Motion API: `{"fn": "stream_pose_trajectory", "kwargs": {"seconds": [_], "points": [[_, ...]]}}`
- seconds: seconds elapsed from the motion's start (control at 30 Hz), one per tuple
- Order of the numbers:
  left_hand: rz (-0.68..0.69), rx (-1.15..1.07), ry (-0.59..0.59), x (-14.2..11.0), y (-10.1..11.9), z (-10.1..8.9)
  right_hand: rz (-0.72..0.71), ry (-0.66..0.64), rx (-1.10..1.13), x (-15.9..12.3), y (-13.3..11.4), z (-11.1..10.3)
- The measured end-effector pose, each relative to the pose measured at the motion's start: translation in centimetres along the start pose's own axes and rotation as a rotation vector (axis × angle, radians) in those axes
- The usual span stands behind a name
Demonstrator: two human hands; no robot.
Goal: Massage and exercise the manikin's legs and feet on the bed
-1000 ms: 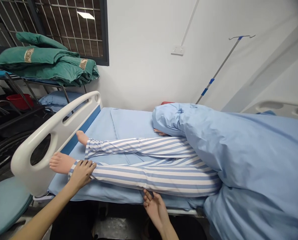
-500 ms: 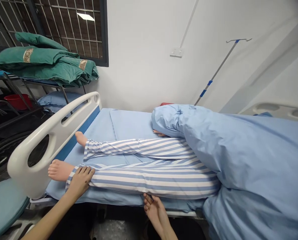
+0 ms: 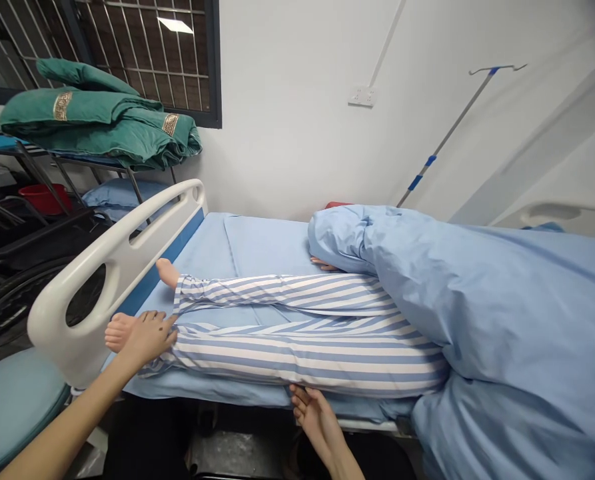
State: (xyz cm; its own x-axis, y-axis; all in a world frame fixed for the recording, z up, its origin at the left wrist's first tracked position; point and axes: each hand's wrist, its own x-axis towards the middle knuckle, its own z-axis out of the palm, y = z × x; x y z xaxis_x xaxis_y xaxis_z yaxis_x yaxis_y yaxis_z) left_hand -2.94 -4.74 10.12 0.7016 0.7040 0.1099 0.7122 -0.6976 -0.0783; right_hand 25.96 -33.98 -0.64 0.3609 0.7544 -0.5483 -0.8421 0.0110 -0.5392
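Two legs in blue-and-white striped trousers [image 3: 257, 347] lie stretched out on a bed; I cannot tell whether they are a person's or a manikin's. My left hand [image 3: 150, 340] rests over the near ankle, its fingers curved across the top and their tips hidden behind it. It covers part of the near bare foot [image 3: 117, 331] and the rumpled trouser cuff. By the near knee, my right hand [image 3: 320, 420] is turned palm up with loosely bent fingers apart. Its fingertips touch the trouser leg's lower edge, beside the mattress, and hold nothing. The far foot [image 3: 168, 273] is bare.
A blue quilt [image 3: 502, 320] covers the upper body, with fingers [image 3: 323, 264] showing at its edge. The white footboard [image 3: 47, 313] stands at left, near a teal round seat [image 3: 17, 413] and a wheelchair [image 3: 42, 257]. A drip pole [image 3: 447, 137] rises behind the bed.
My left hand has slid from the trouser cuff toward the near foot and now covers part of it. My right hand stays by the knee, its fingers slightly more spread. The view has shifted a little.
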Motion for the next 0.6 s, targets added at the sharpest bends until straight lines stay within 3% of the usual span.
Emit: {"fn": "stream_pose_trajectory", "kwargs": {"seconds": [0.07,0.13,0.4,0.6], "points": [[-0.007,0.079,-0.12,0.3,0.0,-0.6,-0.006,0.009,-0.042,0.2,0.0,-0.2],[-0.019,0.05,-0.138,0.4,0.1,-0.7,-0.019,0.02,-0.092,0.5,0.0,-0.5],[-0.147,-0.048,0.011,0.7,-0.2,-0.1,-0.114,0.198,-0.3,1.8,0.4,-1.1],[-0.135,-0.074,0.07,0.2,-1.1,-0.1,-0.142,0.175,-0.377,1.5,0.5,-1.0]]}}
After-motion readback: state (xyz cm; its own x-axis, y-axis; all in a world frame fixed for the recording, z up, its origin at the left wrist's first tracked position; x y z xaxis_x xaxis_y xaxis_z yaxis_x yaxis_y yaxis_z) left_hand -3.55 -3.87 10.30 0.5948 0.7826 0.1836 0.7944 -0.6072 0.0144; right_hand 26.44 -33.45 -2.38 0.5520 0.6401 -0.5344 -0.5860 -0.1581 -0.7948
